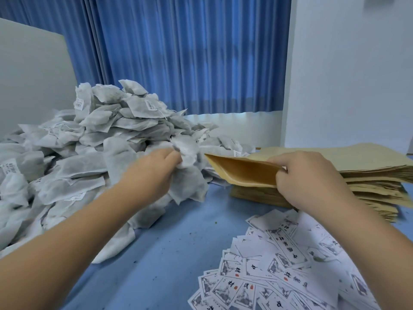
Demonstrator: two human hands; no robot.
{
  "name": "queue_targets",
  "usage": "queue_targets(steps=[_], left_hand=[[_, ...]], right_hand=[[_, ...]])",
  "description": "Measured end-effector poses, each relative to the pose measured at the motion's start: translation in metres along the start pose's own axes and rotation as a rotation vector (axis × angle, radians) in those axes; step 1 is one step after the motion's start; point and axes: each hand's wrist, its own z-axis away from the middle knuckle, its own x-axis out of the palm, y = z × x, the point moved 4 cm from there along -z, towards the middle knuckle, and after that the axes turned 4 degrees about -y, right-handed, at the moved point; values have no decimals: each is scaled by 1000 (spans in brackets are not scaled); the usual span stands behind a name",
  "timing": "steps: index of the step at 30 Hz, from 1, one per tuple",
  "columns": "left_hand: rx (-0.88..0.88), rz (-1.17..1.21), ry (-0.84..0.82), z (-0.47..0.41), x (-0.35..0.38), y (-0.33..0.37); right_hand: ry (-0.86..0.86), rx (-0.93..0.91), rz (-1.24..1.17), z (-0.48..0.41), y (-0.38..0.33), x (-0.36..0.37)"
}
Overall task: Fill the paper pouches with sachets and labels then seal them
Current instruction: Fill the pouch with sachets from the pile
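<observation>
My left hand [154, 168] grips a bunch of white mesh sachets [188, 175] just above the table, at the right edge of the big sachet heap [89, 139]. A little to the right, my right hand [306, 177] pinches the mouth of a brown paper pouch [241, 171]. The pouch gapes open toward the sachets. It hangs over the stack of flat pouches [368, 175]. Printed paper labels [279, 265] lie scattered at the lower right, beneath my right forearm.
The blue table [169, 253] shows bare surface between the heap and the labels. A grey board [31, 74] stands at the back left. Blue curtains [178, 52] hang behind, and a white wall [346, 74] rises at the right.
</observation>
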Motion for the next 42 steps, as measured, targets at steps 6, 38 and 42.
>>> queue_targets(steps=[6,38,42], left_hand=[[265,48,-126,57,5,42],[-442,227,-490,22,77,46],[-371,257,-349,39,42,47]], right_hand=[[-9,34,-6,-7,12,-2],[-48,-49,45,0,-5,5],[-49,-58,36,0,-5,5]])
